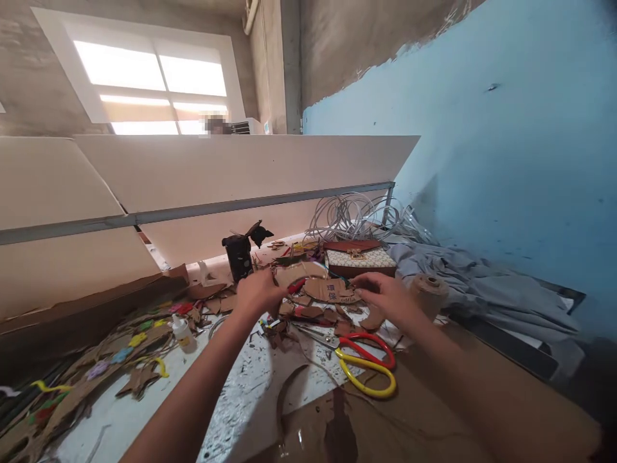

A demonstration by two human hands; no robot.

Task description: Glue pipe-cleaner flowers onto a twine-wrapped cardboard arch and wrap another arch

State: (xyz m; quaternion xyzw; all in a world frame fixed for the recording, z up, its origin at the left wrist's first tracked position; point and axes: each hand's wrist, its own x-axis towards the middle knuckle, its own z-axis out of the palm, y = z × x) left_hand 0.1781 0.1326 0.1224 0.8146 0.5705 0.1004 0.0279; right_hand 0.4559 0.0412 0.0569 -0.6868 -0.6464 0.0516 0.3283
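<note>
My left hand point(260, 290) is closed at the left of the cardboard scraps; a red-handled tool point(296, 285) shows just beside its fingers, and what it grips, if anything, is hidden. My right hand point(378, 292) touches the right end of a rounded cardboard piece point(326, 290) with dark printed characters, thumb and finger close together at its edge. Scissors point(367, 366) with one red and one yellow handle lie open below the hands. Cut cardboard scraps point(308, 311) are scattered between the hands.
A white glue bottle point(183, 335) and a cardboard strip with colourful shapes point(120, 355) lie left. Behind are a black container point(238, 256), a patterned handbag point(359, 258) and coiled tubing point(342, 217). A twine roll point(430, 292) and grey cloth point(472, 283) are right.
</note>
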